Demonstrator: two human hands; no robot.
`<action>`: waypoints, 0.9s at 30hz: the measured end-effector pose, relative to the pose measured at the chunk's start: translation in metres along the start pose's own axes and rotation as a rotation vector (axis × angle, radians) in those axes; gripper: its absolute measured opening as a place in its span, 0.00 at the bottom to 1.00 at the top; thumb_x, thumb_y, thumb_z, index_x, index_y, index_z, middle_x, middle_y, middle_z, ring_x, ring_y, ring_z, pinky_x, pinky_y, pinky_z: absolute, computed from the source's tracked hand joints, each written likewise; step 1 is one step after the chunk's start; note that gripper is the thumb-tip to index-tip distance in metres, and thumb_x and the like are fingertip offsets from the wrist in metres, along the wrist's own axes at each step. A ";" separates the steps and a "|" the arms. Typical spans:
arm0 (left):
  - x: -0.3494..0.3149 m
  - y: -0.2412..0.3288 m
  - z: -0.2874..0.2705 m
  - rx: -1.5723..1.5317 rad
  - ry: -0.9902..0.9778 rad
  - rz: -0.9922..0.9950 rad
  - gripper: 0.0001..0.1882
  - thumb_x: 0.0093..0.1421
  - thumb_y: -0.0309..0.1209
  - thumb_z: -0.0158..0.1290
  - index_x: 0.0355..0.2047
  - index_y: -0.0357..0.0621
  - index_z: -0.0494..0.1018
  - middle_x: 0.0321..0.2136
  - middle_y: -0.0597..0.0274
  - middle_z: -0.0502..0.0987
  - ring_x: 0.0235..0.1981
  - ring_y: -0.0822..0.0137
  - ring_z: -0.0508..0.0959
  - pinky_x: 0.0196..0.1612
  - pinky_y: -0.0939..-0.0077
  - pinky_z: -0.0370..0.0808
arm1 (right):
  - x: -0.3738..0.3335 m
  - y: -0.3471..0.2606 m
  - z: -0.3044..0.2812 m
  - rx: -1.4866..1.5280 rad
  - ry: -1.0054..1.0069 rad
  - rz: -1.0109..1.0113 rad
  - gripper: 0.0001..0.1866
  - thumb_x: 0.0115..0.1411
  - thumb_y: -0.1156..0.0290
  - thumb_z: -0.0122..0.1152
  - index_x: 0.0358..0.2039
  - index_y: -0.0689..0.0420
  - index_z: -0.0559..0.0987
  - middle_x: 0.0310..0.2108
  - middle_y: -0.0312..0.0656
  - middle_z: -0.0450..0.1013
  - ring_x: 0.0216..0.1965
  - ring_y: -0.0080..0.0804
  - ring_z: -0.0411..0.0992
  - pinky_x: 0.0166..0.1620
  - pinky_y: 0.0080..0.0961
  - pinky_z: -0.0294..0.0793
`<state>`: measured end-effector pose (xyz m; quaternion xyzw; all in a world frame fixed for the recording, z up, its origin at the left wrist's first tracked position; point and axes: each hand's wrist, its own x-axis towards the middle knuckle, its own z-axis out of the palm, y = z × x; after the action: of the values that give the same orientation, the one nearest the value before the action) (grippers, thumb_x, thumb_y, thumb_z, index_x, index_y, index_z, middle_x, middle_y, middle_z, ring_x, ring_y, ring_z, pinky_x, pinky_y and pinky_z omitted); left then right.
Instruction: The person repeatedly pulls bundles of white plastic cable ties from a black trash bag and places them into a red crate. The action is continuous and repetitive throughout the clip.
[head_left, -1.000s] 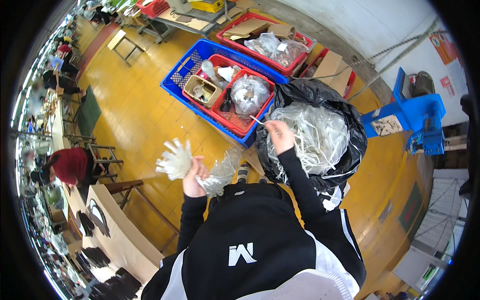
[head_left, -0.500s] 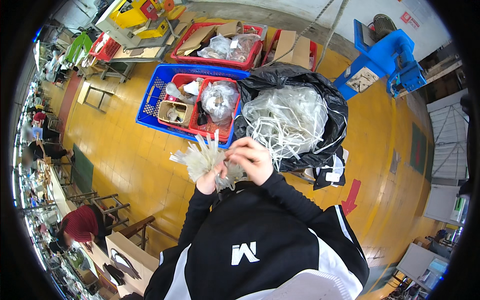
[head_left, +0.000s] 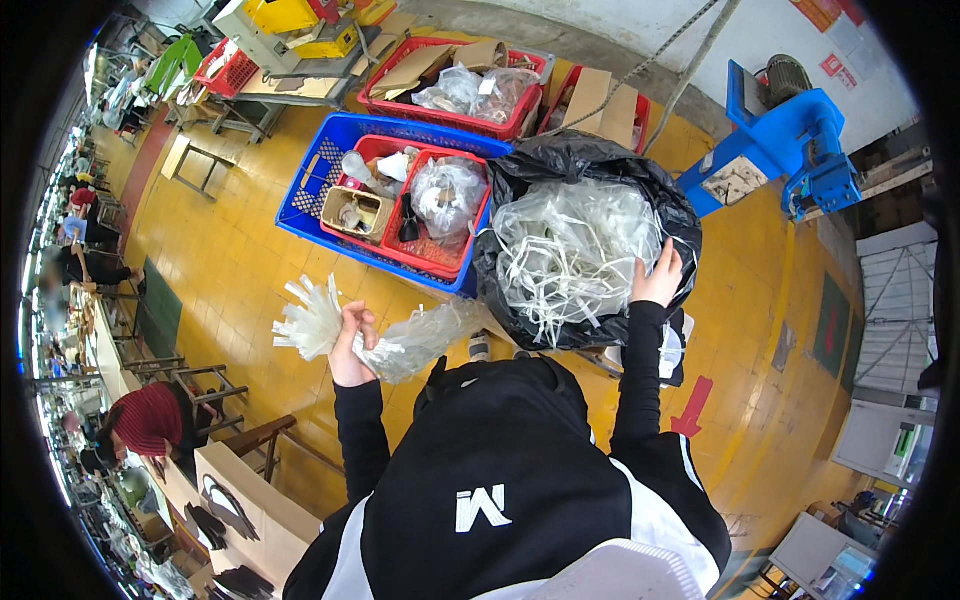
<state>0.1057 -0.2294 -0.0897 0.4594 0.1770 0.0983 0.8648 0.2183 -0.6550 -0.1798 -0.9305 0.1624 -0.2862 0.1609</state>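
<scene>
My left hand point(head_left: 354, 342) is closed round a bundle of clear plastic bags point(head_left: 420, 335). White strip ends fan out to the left of the fist, and the filmy part trails to the right. My right hand point(head_left: 658, 275) lies at the right side of a heap of clear plastic bags with white strips point(head_left: 575, 250). Its fingers are stretched out and point away from me, and I see nothing gripped in them. That heap fills a large black plastic sack point(head_left: 682, 215), whose opening is spread wide.
Left of the sack, a blue crate point(head_left: 300, 215) holds red baskets point(head_left: 455, 258) with bagged items and a small tan box point(head_left: 357, 212). Behind stands another red crate point(head_left: 440, 115) with cardboard. A blue machine point(head_left: 735, 150) is at far right. A person point(head_left: 150, 420) bends at a bench on the left.
My hands were together at the bundle and have moved apart. The left carried the bundle left and nearer, while the right let go and reached across to the sack's right side.
</scene>
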 end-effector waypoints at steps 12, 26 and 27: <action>-0.003 -0.013 0.025 -0.016 -0.036 -0.068 0.13 0.60 0.36 0.48 0.37 0.37 0.69 0.23 0.62 0.69 0.15 0.76 0.63 0.20 0.84 0.59 | -0.052 -0.029 0.114 0.114 -0.709 0.269 0.16 0.51 0.56 0.55 0.30 0.55 0.79 0.36 0.52 0.72 0.36 0.46 0.72 0.38 0.35 0.70; -0.005 -0.057 0.085 0.222 -0.310 -0.218 0.16 0.58 0.35 0.49 0.39 0.33 0.70 0.33 0.57 0.76 0.17 0.78 0.66 0.19 0.86 0.61 | -0.053 -0.172 -0.069 1.165 -1.109 0.093 0.10 0.61 0.67 0.46 0.29 0.59 0.73 0.14 0.35 0.67 0.16 0.23 0.64 0.22 0.21 0.64; -0.003 -0.060 0.084 0.234 -0.324 -0.237 0.16 0.58 0.35 0.49 0.39 0.34 0.70 0.34 0.57 0.76 0.17 0.78 0.66 0.19 0.86 0.61 | -0.062 -0.178 -0.070 0.994 -1.033 -0.111 0.09 0.60 0.68 0.47 0.30 0.59 0.73 0.16 0.37 0.70 0.16 0.25 0.67 0.23 0.23 0.66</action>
<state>0.1370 -0.3273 -0.0954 0.5422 0.0987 -0.1001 0.8284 0.1660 -0.4852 -0.0847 -0.7705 -0.1316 0.1428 0.6071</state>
